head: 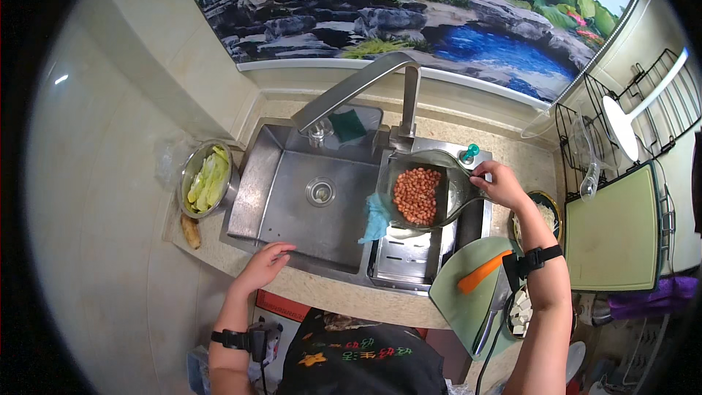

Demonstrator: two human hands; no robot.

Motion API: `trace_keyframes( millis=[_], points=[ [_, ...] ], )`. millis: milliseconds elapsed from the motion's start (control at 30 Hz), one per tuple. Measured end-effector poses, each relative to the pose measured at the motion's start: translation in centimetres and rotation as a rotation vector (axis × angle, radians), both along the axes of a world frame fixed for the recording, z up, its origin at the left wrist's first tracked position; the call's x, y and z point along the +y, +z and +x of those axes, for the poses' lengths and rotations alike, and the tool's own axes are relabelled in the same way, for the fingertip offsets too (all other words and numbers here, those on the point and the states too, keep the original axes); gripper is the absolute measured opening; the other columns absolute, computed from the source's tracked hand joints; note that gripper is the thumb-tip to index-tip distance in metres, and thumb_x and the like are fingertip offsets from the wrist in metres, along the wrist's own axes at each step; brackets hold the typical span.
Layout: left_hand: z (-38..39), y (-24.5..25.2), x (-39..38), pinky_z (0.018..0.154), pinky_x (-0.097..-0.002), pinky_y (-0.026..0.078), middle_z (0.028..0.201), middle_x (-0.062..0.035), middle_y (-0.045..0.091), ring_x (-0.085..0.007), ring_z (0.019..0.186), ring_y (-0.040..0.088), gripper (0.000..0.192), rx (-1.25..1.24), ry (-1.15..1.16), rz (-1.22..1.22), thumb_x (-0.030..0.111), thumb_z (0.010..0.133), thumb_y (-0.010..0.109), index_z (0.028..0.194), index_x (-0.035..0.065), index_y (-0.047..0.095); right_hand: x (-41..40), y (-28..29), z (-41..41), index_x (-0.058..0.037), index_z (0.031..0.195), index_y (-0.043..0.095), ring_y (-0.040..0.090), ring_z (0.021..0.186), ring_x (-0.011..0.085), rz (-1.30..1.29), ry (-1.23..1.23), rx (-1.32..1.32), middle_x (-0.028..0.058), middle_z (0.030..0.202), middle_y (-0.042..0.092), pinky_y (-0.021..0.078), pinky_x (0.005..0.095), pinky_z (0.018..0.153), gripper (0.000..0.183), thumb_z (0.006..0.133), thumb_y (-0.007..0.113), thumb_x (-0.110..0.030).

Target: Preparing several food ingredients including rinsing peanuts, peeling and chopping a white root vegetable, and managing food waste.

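Note:
My right hand point(498, 182) pinches the right end of a clear container point(460, 206) over the right side of the sink. Reddish-brown peanuts point(417, 196) lie inside it. Beneath the container is a slotted steel drain tray point(403, 255), and a light blue cloth point(375, 218) hangs over the divider at its left. My left hand point(265, 264) is empty, fingers apart, above the front edge of the large steel sink basin point(340, 236).
A steel faucet point(362, 85) arches over the basin. At left are a metal bowl point(233, 189) of lettuce and a brown-yellow piece of produce point(190, 231). A carrot point(484, 272) and a knife point(491, 312) lie on a green cutting board point(449, 280), near white cubes point(521, 312) in a dish.

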State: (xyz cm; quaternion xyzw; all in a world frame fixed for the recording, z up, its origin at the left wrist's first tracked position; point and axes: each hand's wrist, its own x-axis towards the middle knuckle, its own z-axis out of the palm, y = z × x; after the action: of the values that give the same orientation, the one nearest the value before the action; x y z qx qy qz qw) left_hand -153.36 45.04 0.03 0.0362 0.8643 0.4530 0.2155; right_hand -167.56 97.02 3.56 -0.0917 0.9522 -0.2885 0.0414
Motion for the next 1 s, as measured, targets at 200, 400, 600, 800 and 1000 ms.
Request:
trace_keyframes(
  millis=[200,400,600,800,1000],
  points=[
    [-0.8,1.1,2.2,0.088,-0.0316,0.046,0.115,-0.0098,0.056,-0.0219,0.104,0.055,0.026,0.002,-0.041,0.002,0.013,0.093,0.053,0.118,0.006,0.056,0.2,-0.6,0.3,-0.0055,0.096,0.065,0.066,0.079,0.0304,-0.052,-0.012,0.005,0.0156,0.086,0.067,0.0513,0.0367,0.071,0.019,0.082,0.066,-0.018],
    [-1.3,0.9,2.5,0.09,-0.0321,0.044,0.117,-0.0101,0.054,-0.0221,0.105,0.054,0.028,0.031,-0.112,-0.032,0.013,0.093,0.053,0.12,0.007,0.055,0.4,-0.1,0.8,-0.0017,0.094,0.064,0.065,0.075,0.0247,-0.059,-0.015,0.009,0.0126,0.083,0.068,0.0508,0.034,0.07,0.015,0.082,0.066,-0.011],
    [-1.2,1.0,2.6,0.088,-0.0314,0.045,0.119,-0.0092,0.054,-0.0214,0.105,0.055,0.028,-0.005,-0.115,-0.03,0.011,0.092,0.053,0.12,0.0082,0.056,0.2,0.2,1.1,-0.0056,0.095,0.064,0.066,0.079,0.0296,-0.062,-0.033,-0.026,0.0151,0.084,0.068,0.0512,0.0369,0.071,0.018,0.082,0.067,-0.017],
    [-0.8,0.3,1.7,0.088,-0.0311,0.045,0.119,-0.009,0.054,-0.0211,0.105,0.055,0.028,0.024,-0.11,-0.033,0.012,0.092,0.054,0.12,0.0088,0.056,0.0,0.4,1.2,-0.0067,0.097,0.065,0.065,0.078,0.0295,-0.034,-0.016,-0.016,0.0138,0.083,0.067,0.0512,0.0371,0.07,0.02,0.077,0.067,-0.011],
    [-0.5,0.7,1.5,0.088,-0.0315,0.045,0.117,-0.0091,0.055,-0.0213,0.104,0.055,0.027,-0.023,-0.112,-0.068,0.013,0.092,0.053,0.119,0.0087,0.057,-1.0,1.6,1.0,-0.01,0.096,0.068,0.065,0.08,0.0307,0.123,-0.025,0.062,0.0121,0.084,0.067,0.0515,0.039,0.072,0.023,0.074,0.065,-0.009]
  ],
)
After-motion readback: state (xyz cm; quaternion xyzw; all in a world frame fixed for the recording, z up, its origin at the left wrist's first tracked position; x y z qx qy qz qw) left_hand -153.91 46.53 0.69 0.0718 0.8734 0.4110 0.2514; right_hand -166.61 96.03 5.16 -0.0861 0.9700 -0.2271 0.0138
